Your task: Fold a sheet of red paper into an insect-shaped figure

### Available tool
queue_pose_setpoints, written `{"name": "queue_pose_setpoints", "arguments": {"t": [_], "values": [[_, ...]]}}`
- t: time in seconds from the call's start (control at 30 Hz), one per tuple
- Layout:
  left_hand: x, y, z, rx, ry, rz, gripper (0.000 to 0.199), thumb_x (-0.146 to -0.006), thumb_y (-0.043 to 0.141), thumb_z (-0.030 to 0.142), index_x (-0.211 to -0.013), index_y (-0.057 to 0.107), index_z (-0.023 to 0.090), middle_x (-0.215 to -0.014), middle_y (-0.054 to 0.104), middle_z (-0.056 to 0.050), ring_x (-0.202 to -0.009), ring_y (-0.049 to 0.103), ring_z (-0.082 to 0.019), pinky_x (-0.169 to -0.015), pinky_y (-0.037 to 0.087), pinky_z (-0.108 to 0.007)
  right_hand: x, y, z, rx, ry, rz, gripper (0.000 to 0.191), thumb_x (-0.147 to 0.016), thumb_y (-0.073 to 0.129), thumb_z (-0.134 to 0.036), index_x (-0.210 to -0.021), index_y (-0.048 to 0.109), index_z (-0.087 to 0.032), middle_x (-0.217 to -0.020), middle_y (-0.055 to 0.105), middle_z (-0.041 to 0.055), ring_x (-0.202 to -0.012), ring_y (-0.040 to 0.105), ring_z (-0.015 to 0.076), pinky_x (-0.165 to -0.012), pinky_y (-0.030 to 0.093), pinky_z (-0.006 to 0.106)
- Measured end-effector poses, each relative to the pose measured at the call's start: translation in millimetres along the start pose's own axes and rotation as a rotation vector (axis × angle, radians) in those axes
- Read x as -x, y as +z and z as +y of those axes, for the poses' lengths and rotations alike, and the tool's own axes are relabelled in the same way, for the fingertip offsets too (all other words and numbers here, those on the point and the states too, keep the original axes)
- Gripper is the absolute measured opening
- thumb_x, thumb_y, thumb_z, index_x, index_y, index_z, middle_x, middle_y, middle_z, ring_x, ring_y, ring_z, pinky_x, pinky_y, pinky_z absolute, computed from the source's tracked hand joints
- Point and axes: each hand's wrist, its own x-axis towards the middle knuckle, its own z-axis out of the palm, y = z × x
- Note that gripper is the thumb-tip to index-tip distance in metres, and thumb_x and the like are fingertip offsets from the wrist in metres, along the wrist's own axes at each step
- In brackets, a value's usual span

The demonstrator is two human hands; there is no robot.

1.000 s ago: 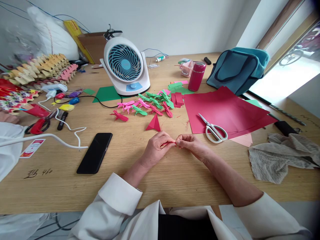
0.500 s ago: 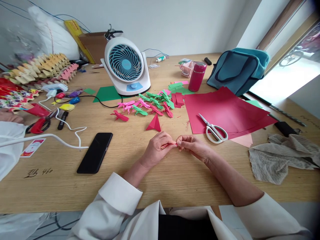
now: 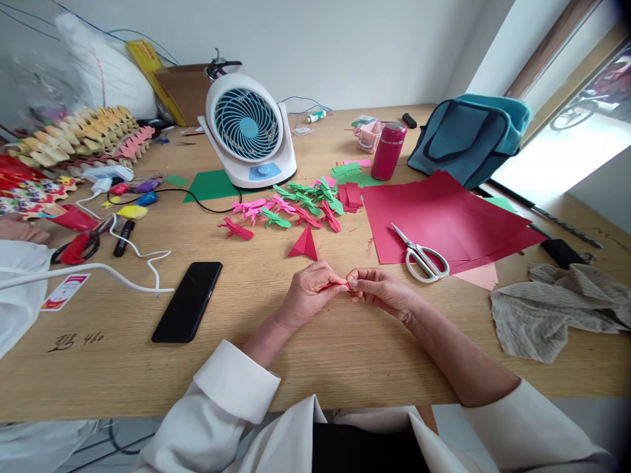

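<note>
A small folded piece of red paper [image 3: 326,287] is pinched between my two hands above the near middle of the table. My left hand [image 3: 308,293] has its fingers closed on its left end, and my right hand [image 3: 377,289] grips the other end; the fingers hide much of it. Just beyond my left hand stands a folded red paper triangle [image 3: 304,244]. Behind that lie several folded paper pieces in green [image 3: 277,218], pink [image 3: 251,208] and red [image 3: 237,228]. White-handled scissors [image 3: 424,261] rest partly on large red sheets [image 3: 444,217].
A black phone [image 3: 187,302] and white cable lie left. Farther back stand a fan [image 3: 249,128], a red bottle [image 3: 389,151] and a blue bag [image 3: 466,138]. A cloth [image 3: 557,309] is at right. Another person's hand [image 3: 22,231] shows at the left edge.
</note>
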Motion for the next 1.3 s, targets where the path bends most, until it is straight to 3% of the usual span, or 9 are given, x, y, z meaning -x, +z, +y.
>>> {"name": "queue_pose_setpoints", "arguments": {"t": [0.7, 1.3], "values": [[1.3, 1.0, 1.1, -0.020, 0.015, 0.014, 0.008, -0.085, 0.071, 0.024, -0.082, 0.073, 0.017, -0.074, 0.061, -0.001, -0.068, 0.058, -0.011, -0.064, 0.047, -0.022, -1.6, -2.0, 1.7, 0.030, 0.004, -0.008, 0.034, -0.061, 0.089, -0.040, -0.075, 0.070, -0.016, -0.063, 0.061, -0.0035, -0.056, 0.053, 0.0063, -0.060, 0.043, 0.020], [-0.5, 3.6, 0.2, 0.057, -0.096, 0.008, 0.013, -0.083, 0.073, 0.027, -0.077, 0.071, 0.016, -0.073, 0.064, -0.003, -0.068, 0.061, -0.013, -0.064, 0.047, -0.024, -3.5, -7.8, -0.9, 0.340, -0.140, 0.009, 0.038, -0.067, 0.081, -0.051, -0.074, 0.069, -0.016, -0.063, 0.063, -0.0009, -0.058, 0.052, 0.0100, -0.061, 0.039, 0.024]]}}
